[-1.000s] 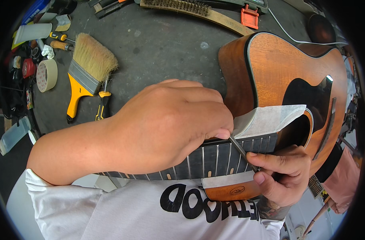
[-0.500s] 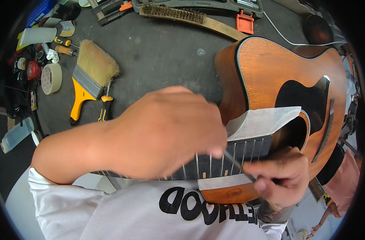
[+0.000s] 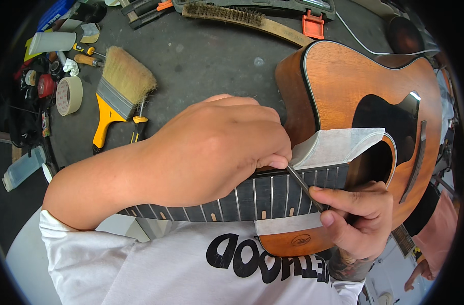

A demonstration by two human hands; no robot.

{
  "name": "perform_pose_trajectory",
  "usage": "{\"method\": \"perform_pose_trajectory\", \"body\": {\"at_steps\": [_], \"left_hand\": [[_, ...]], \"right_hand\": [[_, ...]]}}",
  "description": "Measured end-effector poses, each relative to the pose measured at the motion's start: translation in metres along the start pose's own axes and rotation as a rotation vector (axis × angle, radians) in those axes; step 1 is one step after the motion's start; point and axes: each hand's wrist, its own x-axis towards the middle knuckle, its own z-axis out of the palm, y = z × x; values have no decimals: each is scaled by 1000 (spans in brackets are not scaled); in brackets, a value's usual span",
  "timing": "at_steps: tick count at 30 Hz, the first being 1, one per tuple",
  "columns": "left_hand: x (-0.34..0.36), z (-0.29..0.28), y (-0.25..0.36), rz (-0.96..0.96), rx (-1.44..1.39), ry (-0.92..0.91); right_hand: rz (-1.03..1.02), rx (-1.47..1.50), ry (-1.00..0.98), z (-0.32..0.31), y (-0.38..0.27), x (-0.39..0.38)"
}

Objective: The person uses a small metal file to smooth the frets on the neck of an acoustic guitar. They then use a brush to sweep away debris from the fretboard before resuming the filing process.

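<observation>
An acoustic guitar with a brown wooden body lies across the bench, its dark fretboard running left in front of me. Slantwise over the frets near the sound hole lies a slim dark metal file. My left hand is closed on its far end, thumb and fingers pressed together. Its near end sits between the thumb and fingers of my right hand, also closed. White masking tape covers the body on the fretboard's far side, with another strip on the near side. My left hand hides part of the neck.
On the left lie a wide yellow-handled brush, a tape roll, screwdrivers and a clear bottle. A wire brush and an orange-latched tool case lie at the back. Another person in pink is at the right.
My left hand has moved away from me, toward the fretboard's far edge, and the file has moved with it. My right hand has shifted slightly the same way, and both still hold it.
</observation>
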Motion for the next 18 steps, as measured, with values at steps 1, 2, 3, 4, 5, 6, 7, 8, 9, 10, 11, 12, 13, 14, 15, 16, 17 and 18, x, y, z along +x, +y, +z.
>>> {"method": "perform_pose_trajectory", "body": {"at_steps": [1, 2, 3, 4, 5, 6, 7, 8, 9, 10, 11, 12, 13, 14, 15, 16, 17, 18], "left_hand": [[0, 0, -1, 0, -10, 0], [0, 0, -2, 0, -21, 0], [1, 0, -3, -1, -27, -1], [0, -1, -2, -6, -28, -3], [0, -1, -2, -11, -30, -5], [-1, -2, -1, -6, -23, -4], [-1, -3, -1, 0, -18, -2], [-1, -3, -1, 6, -12, 0], [-2, -3, -2, 33, -18, -13], [-1, -4, -4, 63, -25, -28], [0, -5, -5, 93, -32, -44], [-1, -5, -1, 106, -33, -9], [-3, -5, 5, 122, -36, 23], [-4, -4, 6, 121, -36, 47], [-3, -5, 6, 125, -35, 66], [-2, -5, 0, 110, -24, 81], [0, -6, -4, 95, -13, 96], [1, -9, -7, 64, -76, 60]], "right_hand": [[-4, -3, 3, 0, 0, 0], [-9, -6, 6, 0, 0, 0], [5, -24, -3, 0, -1, 1], [15, -38, -14, -2, -2, 1], [25, -52, -25, -2, -3, 1], [16, -46, -23, -2, -2, 1], [8, -41, -21, -2, -1, 1], [-1, -36, -19, -1, 0, 1], [-10, -29, -40, -2, 1, 1], [-19, -21, -58, -5, 2, 1], [-29, -13, -76, -7, 3, 1], [-55, 59, -83, -8, 5, 1], [-79, 130, -85, -8, 9, 0], [-104, 200, -88, -7, 10, -1], [-125, 114, -50, -5, 8, -1], [-153, 27, -17, 0, 6, 1], [-180, -60, 17, 4, 4, 3], [-284, -215, 53, 8, 3, 2]]}}
